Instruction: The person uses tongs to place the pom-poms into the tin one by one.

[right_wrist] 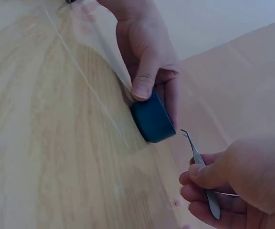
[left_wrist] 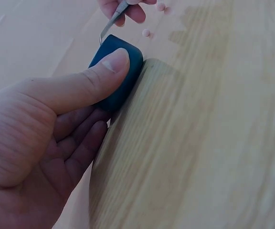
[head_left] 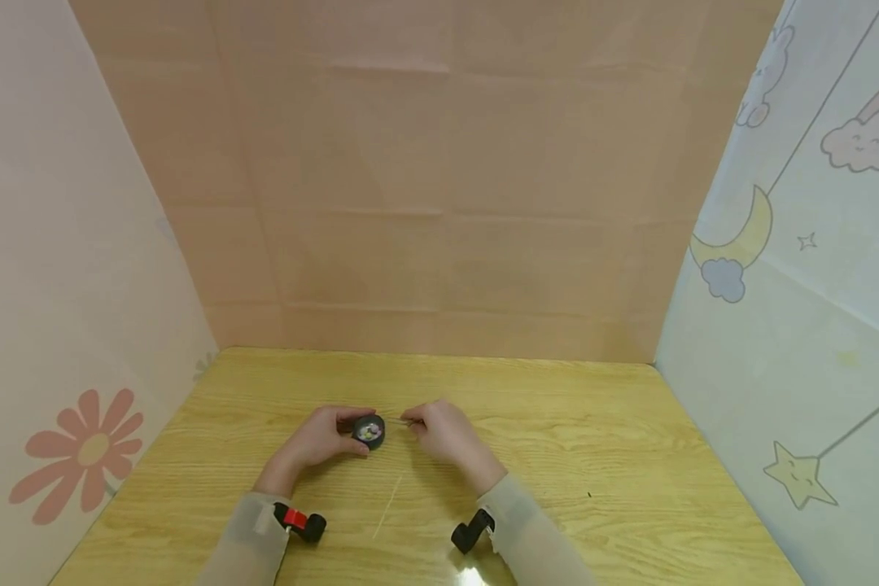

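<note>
My left hand [head_left: 318, 437] grips a small dark round container [right_wrist: 152, 121] at the table's left-middle, thumb on one side and fingers on the other. The container is tilted, its mouth facing the head camera, and small multicoloured bits show inside. My right hand [head_left: 445, 433], just to its right, pinches a pair of metal tweezers [right_wrist: 199, 160] between thumb and fingers. Their bent tips point at the container. In the right wrist view a small gap separates tips and container; the left wrist view hides the tips partly behind it. Nothing can be made out between the tips.
Both hands are over a wood-grain table [head_left: 630, 456], with a brown sheet behind and printed sheets at both sides. A thin pale line [head_left: 387, 509] runs along the tabletop between the forearms. A tiny dark speck [head_left: 589, 494] lies to the right. Black wrist cameras [head_left: 471, 531] protrude inward.
</note>
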The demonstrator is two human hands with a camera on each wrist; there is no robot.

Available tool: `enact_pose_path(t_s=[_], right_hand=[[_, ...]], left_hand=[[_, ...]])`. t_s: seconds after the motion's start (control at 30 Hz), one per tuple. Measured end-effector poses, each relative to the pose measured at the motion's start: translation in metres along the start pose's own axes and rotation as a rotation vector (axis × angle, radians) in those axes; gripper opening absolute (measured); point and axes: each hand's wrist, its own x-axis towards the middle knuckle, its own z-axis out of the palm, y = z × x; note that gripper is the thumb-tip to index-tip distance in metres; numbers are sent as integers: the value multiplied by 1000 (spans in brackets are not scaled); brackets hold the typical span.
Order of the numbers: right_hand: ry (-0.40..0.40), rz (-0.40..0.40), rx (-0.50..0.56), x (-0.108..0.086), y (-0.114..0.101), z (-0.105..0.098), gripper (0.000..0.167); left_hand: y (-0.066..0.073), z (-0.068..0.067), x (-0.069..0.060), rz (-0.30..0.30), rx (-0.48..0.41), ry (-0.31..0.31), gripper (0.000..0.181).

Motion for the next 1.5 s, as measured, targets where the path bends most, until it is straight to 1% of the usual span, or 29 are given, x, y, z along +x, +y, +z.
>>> enact_pose_path(t_s=[0.1,0.27,0.47,0.73,0.87,0.97,1.07,1.2,1.33,1.5], right_hand=[[19,12,7,-1,8,-4,24],[18,52,31,-6,19,-12,24],[42,72,21,-15,33,-19,21],[61,159,-9,-28,52,-29,23],[56,188,-10,-33,58,-30,23],[41,189,-10,-36,61,-29,23],[37,172,-11,-38,61,-27,22],[39,153,-8,-39,60,-25,22],[43,159,-6,-41,58,-23,22],[61,148,-40,-43,56,-20,20]], left_hand=[[1,0,1,-5,5,5,67],[1,0,2,-9,7,1,67],[0,-2,2,-11,11,-4,67],[1,-3,2,-20,4,-3,68],[0,-4,1,-17,6,-3,68],[0,-4,0,-16,3,-2,68],[0,-4,-1,-17,1,0,68],[0,-3,-2,-19,-1,-2,68],[0,-1,-1,-26,5,-2,68],[-1,0,0,-31,2,0,68]])
